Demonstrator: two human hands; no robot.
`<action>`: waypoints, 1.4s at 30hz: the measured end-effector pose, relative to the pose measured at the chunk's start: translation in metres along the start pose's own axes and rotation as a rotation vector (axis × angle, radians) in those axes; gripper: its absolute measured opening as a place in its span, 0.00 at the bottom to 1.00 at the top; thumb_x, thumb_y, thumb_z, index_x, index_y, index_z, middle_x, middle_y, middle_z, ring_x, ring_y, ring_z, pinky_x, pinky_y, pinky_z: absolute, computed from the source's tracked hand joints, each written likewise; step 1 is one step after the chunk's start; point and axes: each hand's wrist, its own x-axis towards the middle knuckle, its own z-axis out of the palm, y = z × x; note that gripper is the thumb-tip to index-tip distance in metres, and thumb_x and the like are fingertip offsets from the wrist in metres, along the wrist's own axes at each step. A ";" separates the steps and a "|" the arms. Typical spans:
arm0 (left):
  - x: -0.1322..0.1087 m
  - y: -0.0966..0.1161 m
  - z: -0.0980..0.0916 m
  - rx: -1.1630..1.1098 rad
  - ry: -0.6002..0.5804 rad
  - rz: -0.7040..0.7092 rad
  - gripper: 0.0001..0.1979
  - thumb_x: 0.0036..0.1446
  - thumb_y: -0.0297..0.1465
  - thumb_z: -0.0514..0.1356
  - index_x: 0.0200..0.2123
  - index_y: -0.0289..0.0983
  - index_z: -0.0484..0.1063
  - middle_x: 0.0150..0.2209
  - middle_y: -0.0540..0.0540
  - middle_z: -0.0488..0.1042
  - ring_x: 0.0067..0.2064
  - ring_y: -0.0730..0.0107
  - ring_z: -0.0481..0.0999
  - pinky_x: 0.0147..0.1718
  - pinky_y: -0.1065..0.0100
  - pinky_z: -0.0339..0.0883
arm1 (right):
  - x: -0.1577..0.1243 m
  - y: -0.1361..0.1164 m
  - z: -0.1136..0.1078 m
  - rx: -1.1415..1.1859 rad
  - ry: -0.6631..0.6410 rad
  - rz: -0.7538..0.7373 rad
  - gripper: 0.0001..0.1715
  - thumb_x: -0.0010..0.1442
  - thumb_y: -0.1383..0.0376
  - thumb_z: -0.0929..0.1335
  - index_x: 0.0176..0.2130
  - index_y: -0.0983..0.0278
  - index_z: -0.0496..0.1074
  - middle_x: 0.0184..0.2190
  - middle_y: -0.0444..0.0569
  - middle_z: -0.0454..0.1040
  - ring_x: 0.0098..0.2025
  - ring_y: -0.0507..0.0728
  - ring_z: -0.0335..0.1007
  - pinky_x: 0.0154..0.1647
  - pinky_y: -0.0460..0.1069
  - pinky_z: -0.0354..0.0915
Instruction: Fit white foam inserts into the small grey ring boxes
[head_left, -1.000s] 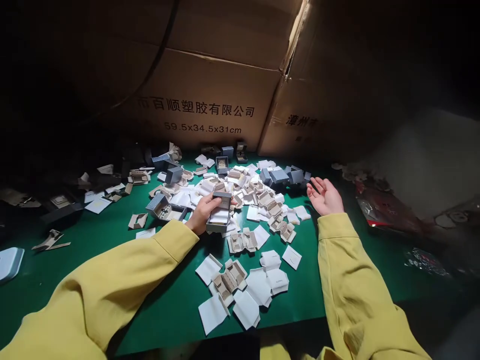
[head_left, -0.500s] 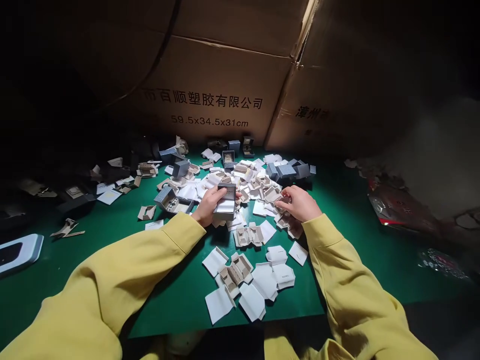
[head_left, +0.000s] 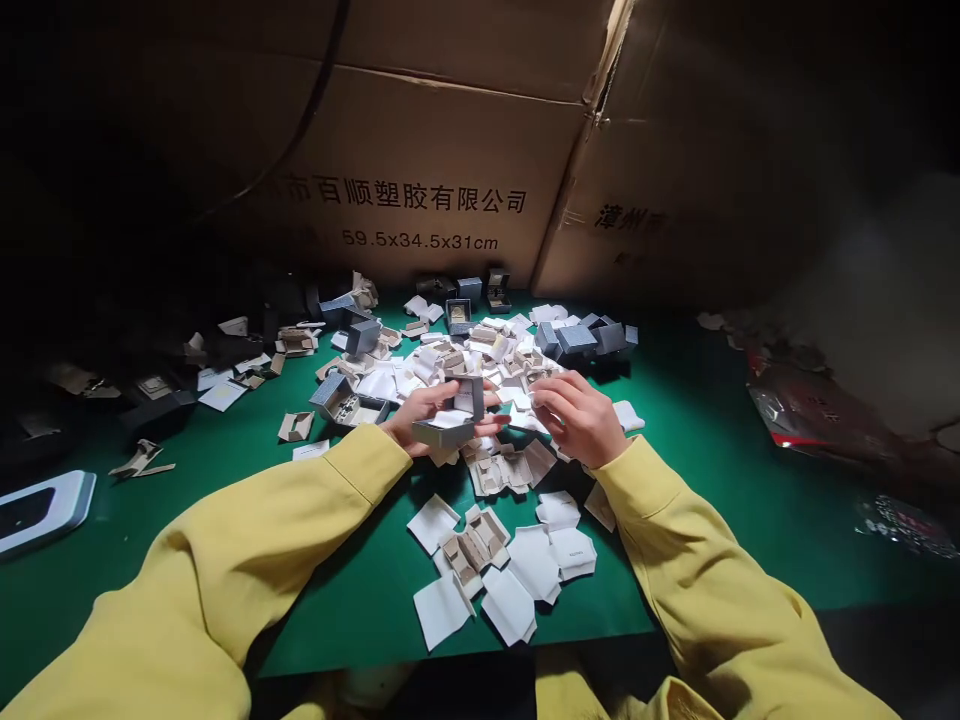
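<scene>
Head view: your left hand holds the open box at the paper pile's near edge; steady its base and lid. Your right hand, fingers bunched, is at the pile's right; whether it holds anything, I can't tell.

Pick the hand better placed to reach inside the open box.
Probably the right hand: it is to the right of the open box, its fingers pointing that way, while the left hand is occupied holding the box. Whether the right fingers pinch anything is unclear.
</scene>
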 end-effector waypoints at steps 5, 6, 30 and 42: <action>0.001 -0.005 -0.005 0.137 -0.029 -0.058 0.22 0.50 0.36 0.59 0.47 0.32 0.68 0.40 0.36 0.75 0.44 0.50 0.75 0.44 0.53 0.65 | -0.001 0.000 0.005 -0.059 -0.010 -0.018 0.13 0.62 0.64 0.59 0.38 0.59 0.72 0.43 0.51 0.74 0.44 0.60 0.65 0.45 0.58 0.64; 0.001 -0.005 -0.006 0.150 -0.045 -0.059 0.22 0.49 0.36 0.59 0.47 0.32 0.69 0.40 0.36 0.75 0.44 0.50 0.75 0.42 0.54 0.66 | -0.002 0.000 0.006 -0.065 -0.016 -0.027 0.13 0.62 0.63 0.59 0.38 0.58 0.72 0.43 0.52 0.74 0.45 0.60 0.65 0.45 0.58 0.64; -0.003 -0.001 0.001 0.048 0.148 0.058 0.10 0.47 0.31 0.59 0.31 0.31 0.74 0.31 0.39 0.78 0.37 0.56 0.77 0.39 0.57 0.70 | -0.002 -0.004 0.015 0.319 -0.155 0.123 0.26 0.55 0.57 0.67 0.52 0.57 0.63 0.46 0.53 0.70 0.44 0.60 0.67 0.34 0.53 0.69; -0.001 -0.001 0.004 0.301 0.079 0.011 0.16 0.41 0.36 0.65 0.33 0.32 0.76 0.29 0.41 0.77 0.31 0.63 0.77 0.29 0.68 0.66 | 0.000 -0.008 0.014 0.285 -0.112 0.142 0.26 0.53 0.64 0.67 0.52 0.57 0.64 0.45 0.51 0.70 0.47 0.60 0.65 0.43 0.56 0.66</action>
